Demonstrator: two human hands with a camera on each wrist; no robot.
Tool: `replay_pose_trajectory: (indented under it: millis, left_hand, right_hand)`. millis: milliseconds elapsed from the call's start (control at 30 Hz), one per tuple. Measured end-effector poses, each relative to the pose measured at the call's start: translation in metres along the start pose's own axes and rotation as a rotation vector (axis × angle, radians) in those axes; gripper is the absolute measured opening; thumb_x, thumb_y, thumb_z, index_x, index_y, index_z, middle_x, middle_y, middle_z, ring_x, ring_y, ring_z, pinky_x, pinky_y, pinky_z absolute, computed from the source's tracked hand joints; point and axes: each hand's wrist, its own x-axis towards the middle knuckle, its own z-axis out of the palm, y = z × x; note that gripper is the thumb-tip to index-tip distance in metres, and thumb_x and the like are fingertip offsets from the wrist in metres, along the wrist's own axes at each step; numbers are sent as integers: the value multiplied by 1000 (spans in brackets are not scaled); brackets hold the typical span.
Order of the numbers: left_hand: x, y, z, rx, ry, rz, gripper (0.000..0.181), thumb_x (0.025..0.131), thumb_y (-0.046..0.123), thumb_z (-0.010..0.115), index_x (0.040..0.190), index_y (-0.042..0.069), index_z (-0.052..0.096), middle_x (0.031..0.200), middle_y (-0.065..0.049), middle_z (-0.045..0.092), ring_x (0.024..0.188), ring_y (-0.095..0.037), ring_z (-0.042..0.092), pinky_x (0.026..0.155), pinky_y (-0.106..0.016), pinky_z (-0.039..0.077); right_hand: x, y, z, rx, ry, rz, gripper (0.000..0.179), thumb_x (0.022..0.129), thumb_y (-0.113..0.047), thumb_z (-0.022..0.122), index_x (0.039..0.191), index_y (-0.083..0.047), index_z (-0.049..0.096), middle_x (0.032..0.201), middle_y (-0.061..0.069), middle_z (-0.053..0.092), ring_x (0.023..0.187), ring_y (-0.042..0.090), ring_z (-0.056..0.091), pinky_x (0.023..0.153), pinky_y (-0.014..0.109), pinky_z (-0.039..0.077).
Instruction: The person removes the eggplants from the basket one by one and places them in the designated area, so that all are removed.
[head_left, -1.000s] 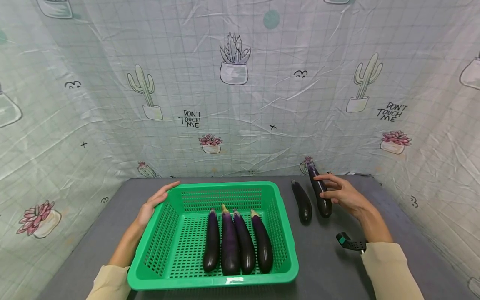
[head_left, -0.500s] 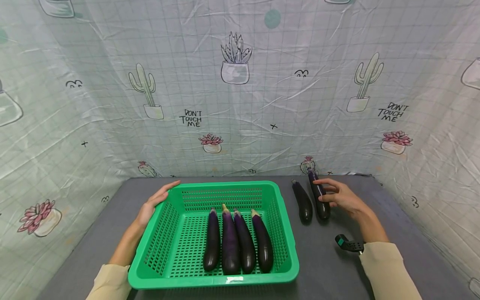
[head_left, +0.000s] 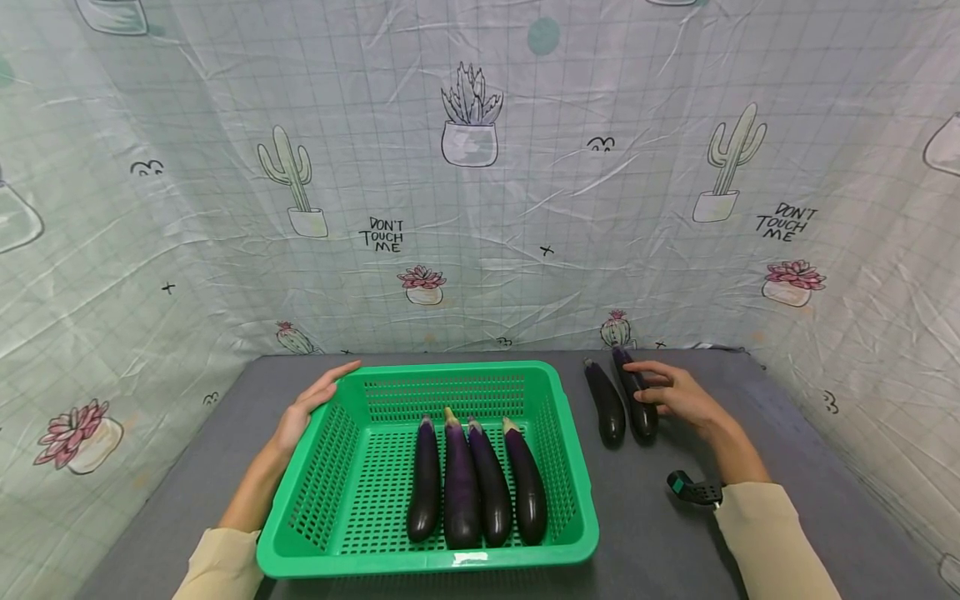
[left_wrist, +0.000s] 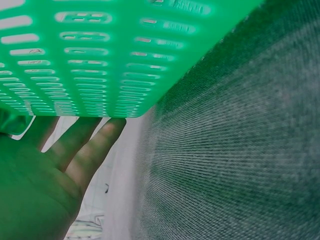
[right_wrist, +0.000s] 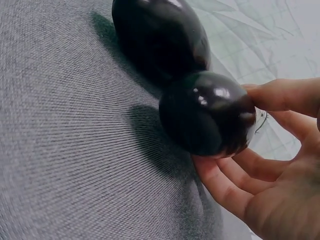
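Observation:
Beyond the right side of the green basket point(head_left: 270, 567), my right hand point(head_left: 686, 402) holds a dark purple eggplant point(head_left: 643, 421). In the right wrist view its rounded end point(right_wrist: 207, 115) sits between the thumb and the fingers, close to the cloth. Beside it on the left lies another eggplant point(head_left: 607, 408); in that wrist view the two appear to touch. My left hand point(head_left: 296, 421) rests along the basket's left side with fairly straight fingers. The left wrist view shows the fingers point(left_wrist: 92, 155) against the perforated wall point(left_wrist: 120, 55). The thumb is mostly hidden there.
Several eggplants point(head_left: 461, 500) lie side by side in the basket's right half, stems pointing away from me. Grey cloth point(head_left: 645, 533) covers the table. A patterned curtain point(head_left: 510, 208) stands behind and on both sides. A black strap point(head_left: 693, 488) is at my right wrist.
My right hand has brought its eggplant slightly left and nearer to me, closer to the neighbouring one. The left hand and the basket have stayed put.

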Motion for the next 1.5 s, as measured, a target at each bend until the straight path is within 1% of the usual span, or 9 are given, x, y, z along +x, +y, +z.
replay_pose_trajectory:
  millis: [233, 433, 533, 667, 833, 933, 1067, 1267, 1500]
  left_hand:
    - [0, 1, 1, 53, 19, 7, 52, 115, 20, 21, 162, 1, 29, 169, -26, 16, 141, 8, 33, 106, -13, 32]
    - [-1, -2, 0, 41, 13, 24, 52, 114, 19, 20, 162, 2, 29, 169, -11, 26, 141, 5, 37, 106, -13, 34]
    - [-1, -3, 0, 52, 20, 21, 52, 114, 19, 21, 162, 0, 29, 168, -6, 28, 142, 7, 36, 109, -19, 33]
    - [0, -2, 0, 79, 33, 4, 51, 114, 20, 22, 162, 3, 30, 170, -14, 24, 143, 9, 28, 113, -36, 26]
    - [0, -1, 1, 79, 37, -14, 52, 115, 22, 22, 162, 2, 29, 170, -18, 21, 144, 5, 27, 114, -45, 25]
    - [0, -1, 1, 78, 38, -13, 52, 115, 22, 23, 162, 2, 29, 170, -15, 22, 144, 6, 27, 114, -43, 25]
    - [0, -1, 1, 66, 28, -10, 52, 115, 22, 22, 163, 3, 29, 170, -15, 21, 142, 6, 32, 112, -28, 31]
    - [0, -2, 0, 78, 33, -11, 52, 115, 22, 23, 163, 5, 31, 171, -20, 18, 143, 6, 27, 116, -54, 21]
    - [0, -4, 0, 46, 20, -11, 53, 115, 22, 21, 163, 1, 26, 171, -15, 21, 141, 8, 35, 106, -13, 33]
  right_hand:
    - [1, 2, 3, -16, 3, -11, 60, 102, -18, 64, 158, -9, 43, 163, 32, 31, 145, 51, 39, 100, 60, 51]
    - [3, 0, 8, -67, 23, -31, 59, 102, -18, 64, 156, -5, 44, 162, 35, 30, 147, 55, 33, 97, 59, 52]
    - [3, -2, 10, -97, 30, -33, 58, 102, -19, 64, 155, -4, 45, 160, 36, 33, 145, 55, 36, 95, 56, 54]
    - [5, -2, 13, -136, 52, -35, 56, 102, -21, 65, 153, -3, 49, 157, 37, 37, 143, 54, 40, 89, 48, 56]
    - [6, -2, 14, -167, 68, -61, 53, 101, -20, 66, 149, -1, 52, 155, 37, 40, 140, 54, 43, 81, 38, 55]
    - [5, -2, 14, -177, 69, -68, 52, 101, -20, 66, 148, -1, 54, 153, 37, 43, 140, 55, 44, 81, 39, 55]
    - [5, -3, 15, -182, 67, -61, 51, 101, -21, 66, 147, -1, 55, 152, 36, 45, 139, 54, 45, 83, 41, 56]
    - [5, -3, 15, -169, 57, -43, 49, 104, -19, 62, 148, -1, 53, 151, 36, 46, 132, 51, 52, 81, 39, 56]
    - [4, -5, 15, -162, 56, -14, 50, 104, -19, 62, 150, -2, 52, 152, 36, 46, 135, 51, 51, 86, 45, 58]
